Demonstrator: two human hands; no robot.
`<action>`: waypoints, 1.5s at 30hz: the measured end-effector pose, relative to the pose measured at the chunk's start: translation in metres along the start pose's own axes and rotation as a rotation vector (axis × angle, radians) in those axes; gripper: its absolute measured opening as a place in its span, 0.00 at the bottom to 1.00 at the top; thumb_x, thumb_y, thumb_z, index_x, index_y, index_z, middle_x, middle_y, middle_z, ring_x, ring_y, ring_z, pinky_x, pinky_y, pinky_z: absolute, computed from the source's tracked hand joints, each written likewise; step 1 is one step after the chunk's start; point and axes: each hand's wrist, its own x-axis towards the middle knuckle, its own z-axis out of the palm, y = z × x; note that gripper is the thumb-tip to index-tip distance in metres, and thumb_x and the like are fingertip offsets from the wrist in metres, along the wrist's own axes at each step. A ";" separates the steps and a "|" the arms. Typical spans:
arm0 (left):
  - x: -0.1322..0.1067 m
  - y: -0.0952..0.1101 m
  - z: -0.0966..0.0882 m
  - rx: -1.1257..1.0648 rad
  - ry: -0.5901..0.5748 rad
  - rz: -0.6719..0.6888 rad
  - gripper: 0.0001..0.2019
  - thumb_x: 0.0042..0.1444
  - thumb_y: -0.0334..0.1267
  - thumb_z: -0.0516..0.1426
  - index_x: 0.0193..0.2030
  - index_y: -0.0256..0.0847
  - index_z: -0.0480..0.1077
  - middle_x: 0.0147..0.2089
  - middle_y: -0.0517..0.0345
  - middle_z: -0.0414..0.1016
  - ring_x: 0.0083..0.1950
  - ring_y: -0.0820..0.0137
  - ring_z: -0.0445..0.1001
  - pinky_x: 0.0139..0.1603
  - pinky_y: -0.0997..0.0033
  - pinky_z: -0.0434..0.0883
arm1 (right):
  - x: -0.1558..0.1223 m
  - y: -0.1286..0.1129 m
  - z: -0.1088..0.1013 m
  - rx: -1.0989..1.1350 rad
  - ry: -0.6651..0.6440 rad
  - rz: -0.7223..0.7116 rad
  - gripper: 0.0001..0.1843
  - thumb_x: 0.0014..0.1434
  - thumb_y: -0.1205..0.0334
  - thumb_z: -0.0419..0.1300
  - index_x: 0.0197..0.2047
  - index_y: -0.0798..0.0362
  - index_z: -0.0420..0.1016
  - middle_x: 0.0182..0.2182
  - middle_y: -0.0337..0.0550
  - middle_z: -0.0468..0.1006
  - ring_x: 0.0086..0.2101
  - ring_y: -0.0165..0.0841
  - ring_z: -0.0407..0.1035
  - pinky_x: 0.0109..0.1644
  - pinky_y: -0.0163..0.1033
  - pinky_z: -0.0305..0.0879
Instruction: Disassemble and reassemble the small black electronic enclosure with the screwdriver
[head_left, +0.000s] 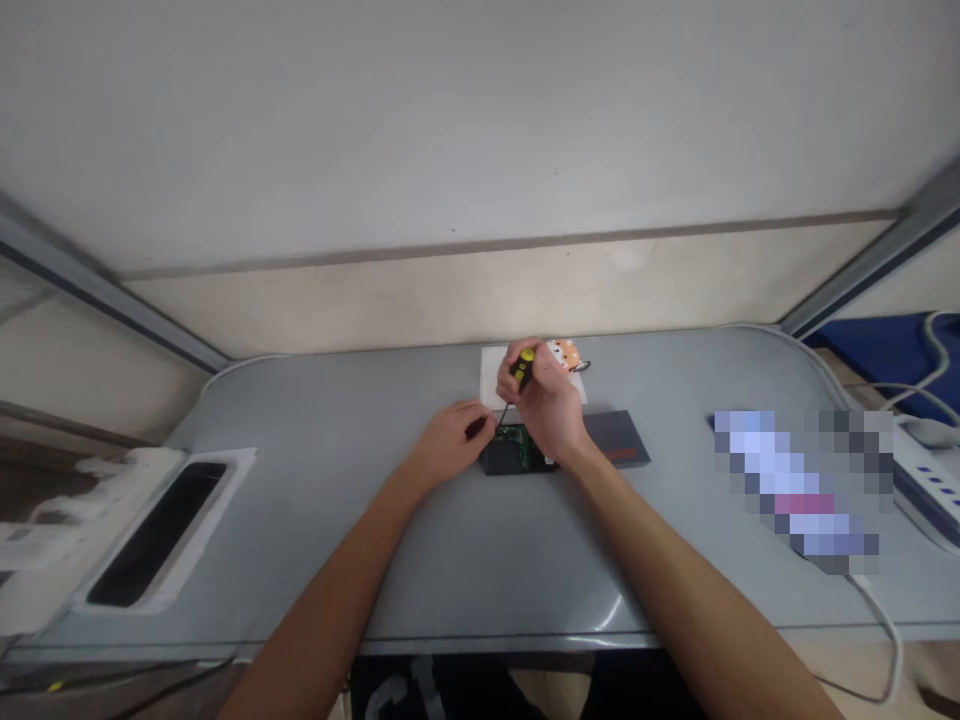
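Right hand (pixel 551 392) grasps the screwdriver (pixel 523 370) tilted, presumably to bear on the circuit board (pixel 523 450) lying between the hands. Left hand (pixel 452 440) rests at the board's edge, likely steadying it; blur leaves unclear whether it pinches anything.

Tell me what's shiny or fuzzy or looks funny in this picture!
In the head view, a bright streak of glare shines on the grey table near its front edge; also in the head view, tiny parts of the circuit board look soft, by the left hand; at that view's right, coarse squares cover something, so I can't tell what.
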 end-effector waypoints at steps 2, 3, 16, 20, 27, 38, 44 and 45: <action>0.000 0.000 0.000 0.003 0.000 -0.001 0.15 0.70 0.41 0.52 0.34 0.41 0.73 0.32 0.59 0.73 0.34 0.69 0.70 0.39 0.68 0.67 | 0.000 0.000 0.001 -0.014 -0.001 0.017 0.19 0.66 0.41 0.58 0.35 0.48 0.66 0.25 0.37 0.58 0.26 0.32 0.53 0.30 0.38 0.53; 0.000 0.000 0.000 0.004 -0.003 -0.003 0.15 0.70 0.41 0.52 0.34 0.41 0.73 0.32 0.58 0.73 0.34 0.69 0.70 0.39 0.68 0.67 | 0.000 -0.001 0.002 -0.021 -0.002 0.026 0.19 0.66 0.41 0.58 0.35 0.48 0.66 0.24 0.36 0.58 0.25 0.32 0.52 0.29 0.38 0.53; -0.001 -0.001 0.001 -0.007 -0.002 -0.002 0.15 0.70 0.41 0.51 0.33 0.41 0.71 0.32 0.60 0.71 0.33 0.71 0.68 0.38 0.69 0.65 | -0.001 -0.001 0.001 -0.004 -0.025 0.013 0.18 0.67 0.42 0.57 0.36 0.48 0.67 0.23 0.36 0.58 0.26 0.32 0.52 0.29 0.38 0.52; -0.001 -0.002 0.001 -0.005 -0.002 0.005 0.14 0.70 0.41 0.52 0.34 0.41 0.72 0.32 0.60 0.71 0.33 0.71 0.68 0.39 0.69 0.65 | 0.000 -0.003 0.001 -0.029 -0.010 0.023 0.18 0.66 0.41 0.57 0.35 0.48 0.66 0.23 0.36 0.57 0.25 0.32 0.51 0.29 0.38 0.51; 0.000 -0.001 0.001 0.005 -0.013 -0.008 0.15 0.70 0.41 0.52 0.33 0.40 0.72 0.32 0.60 0.71 0.33 0.70 0.68 0.38 0.69 0.65 | 0.000 -0.002 0.001 0.000 -0.019 0.009 0.18 0.66 0.43 0.58 0.35 0.48 0.66 0.24 0.36 0.58 0.26 0.31 0.52 0.30 0.38 0.51; -0.001 -0.004 0.002 -0.006 -0.010 0.003 0.15 0.71 0.41 0.52 0.33 0.40 0.71 0.31 0.60 0.70 0.34 0.71 0.68 0.39 0.69 0.64 | 0.000 -0.001 0.000 0.042 -0.037 -0.004 0.16 0.67 0.46 0.59 0.35 0.49 0.68 0.24 0.36 0.59 0.26 0.31 0.52 0.31 0.37 0.49; 0.000 -0.004 0.002 -0.006 0.006 0.013 0.14 0.70 0.40 0.52 0.33 0.40 0.72 0.31 0.60 0.70 0.33 0.71 0.68 0.38 0.69 0.65 | 0.000 -0.001 0.001 0.046 -0.061 0.000 0.16 0.67 0.46 0.58 0.35 0.49 0.69 0.24 0.37 0.59 0.26 0.31 0.52 0.31 0.38 0.50; 0.000 -0.003 0.002 -0.006 0.005 0.009 0.14 0.70 0.40 0.52 0.33 0.40 0.72 0.31 0.60 0.70 0.33 0.70 0.68 0.38 0.69 0.65 | 0.000 -0.002 0.001 0.040 -0.060 0.006 0.16 0.67 0.45 0.58 0.35 0.49 0.68 0.24 0.37 0.59 0.26 0.31 0.52 0.31 0.38 0.50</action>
